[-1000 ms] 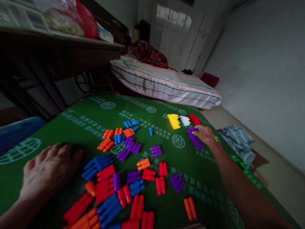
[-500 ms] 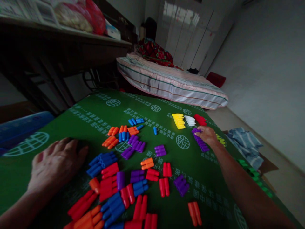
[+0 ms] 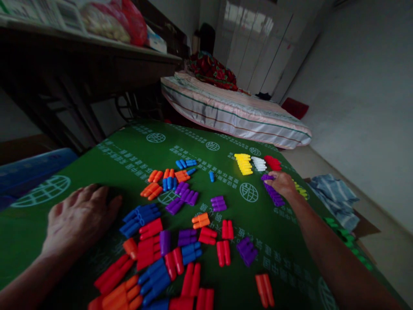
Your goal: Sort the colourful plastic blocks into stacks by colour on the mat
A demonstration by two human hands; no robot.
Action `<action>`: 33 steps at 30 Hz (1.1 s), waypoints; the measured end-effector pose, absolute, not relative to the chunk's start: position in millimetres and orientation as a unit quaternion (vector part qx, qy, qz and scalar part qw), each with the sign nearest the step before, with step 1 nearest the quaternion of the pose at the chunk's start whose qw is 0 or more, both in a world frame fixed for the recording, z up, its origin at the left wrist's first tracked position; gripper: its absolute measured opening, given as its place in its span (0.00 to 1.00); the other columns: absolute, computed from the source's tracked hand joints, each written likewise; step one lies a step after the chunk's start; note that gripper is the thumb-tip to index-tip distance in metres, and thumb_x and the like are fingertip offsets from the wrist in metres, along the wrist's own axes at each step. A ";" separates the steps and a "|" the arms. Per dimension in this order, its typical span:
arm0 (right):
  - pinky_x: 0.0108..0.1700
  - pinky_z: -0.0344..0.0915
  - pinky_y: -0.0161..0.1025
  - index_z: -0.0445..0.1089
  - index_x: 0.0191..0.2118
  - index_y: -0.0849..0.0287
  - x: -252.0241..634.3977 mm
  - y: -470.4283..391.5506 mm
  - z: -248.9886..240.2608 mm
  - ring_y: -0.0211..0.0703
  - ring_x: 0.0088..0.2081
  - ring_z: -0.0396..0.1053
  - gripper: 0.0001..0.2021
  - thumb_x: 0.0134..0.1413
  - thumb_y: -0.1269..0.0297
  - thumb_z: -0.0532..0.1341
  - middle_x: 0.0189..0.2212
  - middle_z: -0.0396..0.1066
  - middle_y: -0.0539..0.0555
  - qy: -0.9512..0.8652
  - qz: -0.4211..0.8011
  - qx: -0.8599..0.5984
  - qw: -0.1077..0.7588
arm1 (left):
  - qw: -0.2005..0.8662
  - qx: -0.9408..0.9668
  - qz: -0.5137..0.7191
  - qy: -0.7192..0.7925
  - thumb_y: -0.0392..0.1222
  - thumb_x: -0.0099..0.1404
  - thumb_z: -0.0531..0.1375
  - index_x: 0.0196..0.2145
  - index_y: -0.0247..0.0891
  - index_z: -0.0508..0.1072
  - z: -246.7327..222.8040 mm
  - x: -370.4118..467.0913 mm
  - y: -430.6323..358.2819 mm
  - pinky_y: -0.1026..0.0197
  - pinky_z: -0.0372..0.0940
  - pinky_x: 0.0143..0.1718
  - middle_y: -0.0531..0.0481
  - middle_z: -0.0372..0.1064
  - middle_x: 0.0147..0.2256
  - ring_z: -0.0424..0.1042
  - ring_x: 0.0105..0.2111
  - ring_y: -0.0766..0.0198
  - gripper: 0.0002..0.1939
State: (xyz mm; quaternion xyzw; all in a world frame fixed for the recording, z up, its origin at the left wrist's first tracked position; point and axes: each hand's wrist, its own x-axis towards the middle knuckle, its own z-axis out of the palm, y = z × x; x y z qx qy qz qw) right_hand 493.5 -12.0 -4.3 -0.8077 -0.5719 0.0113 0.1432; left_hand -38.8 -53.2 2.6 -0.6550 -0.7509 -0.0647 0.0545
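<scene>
My right hand (image 3: 284, 184) is at the far right of the green board (image 3: 122, 159). Its thumb and fingers pinch the far end of a row of purple plastic toy blocks (image 3: 276, 198), which lies on the board. My left hand (image 3: 79, 217) rests palm down at the left, fingers stretched out, holding nothing. Close by it lie dark blue blocks (image 3: 140, 218) and red blocks (image 3: 151, 229). Beyond my right hand are lined-up yellow blocks (image 3: 244, 164), white blocks (image 3: 258, 163) and red ones. Yellow-green blocks (image 3: 300, 190) are partly hidden behind my right wrist.
Loose orange blocks (image 3: 200, 220), purple, red and blue pieces spread over the board's middle and front. Green blocks (image 3: 350, 243) line the right edge, partly behind my forearm. A bed (image 3: 238, 107) stands beyond, a dark table (image 3: 97, 56) at left, and a striped cloth (image 3: 334, 196) at right.
The whole view has shifted slightly, so everything appears a little further right. Both hands keep their places on the board, and no block has visibly moved.
</scene>
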 end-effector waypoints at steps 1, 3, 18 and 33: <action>0.37 0.65 0.36 0.75 0.43 0.52 493.5 -11.9 -4.4 0.45 0.39 0.74 0.16 0.45 0.57 0.65 0.38 0.78 0.51 -0.572 0.011 -0.808 0.143 | 0.053 -0.654 -0.066 -0.752 0.61 0.61 0.31 0.51 0.33 0.65 3.4 -38.2 -53.4 0.41 0.54 0.56 0.34 0.60 0.56 0.54 0.59 0.42 0.39; 0.37 0.65 0.37 0.75 0.42 0.52 493.3 -11.8 -4.6 0.46 0.39 0.74 0.16 0.44 0.56 0.65 0.38 0.78 0.51 -0.571 0.009 -0.808 0.145 | 0.047 -0.651 -0.068 -0.754 0.61 0.61 0.31 0.51 0.33 0.66 4.9 -37.5 -53.8 0.41 0.54 0.56 0.34 0.61 0.56 0.54 0.59 0.42 0.39; 0.42 0.67 0.40 0.75 0.42 0.55 498.6 -15.0 -1.6 0.46 0.39 0.74 0.17 0.48 0.53 0.63 0.38 0.78 0.55 -0.554 0.015 -0.805 0.213 | 0.047 -0.654 -0.061 -0.752 0.60 0.61 0.31 0.52 0.33 0.65 4.3 -39.1 -53.9 0.40 0.54 0.56 0.35 0.60 0.56 0.55 0.59 0.41 0.39; 0.43 0.69 0.41 0.75 0.38 0.57 412.8 -57.8 18.9 0.45 0.36 0.75 0.13 0.47 0.58 0.62 0.33 0.78 0.54 -0.636 0.175 -0.676 0.328 | 0.043 -0.669 -0.092 -0.736 0.54 0.66 0.38 0.49 0.30 0.68 12.4 -29.6 -64.4 0.41 0.56 0.53 0.31 0.62 0.55 0.57 0.57 0.40 0.30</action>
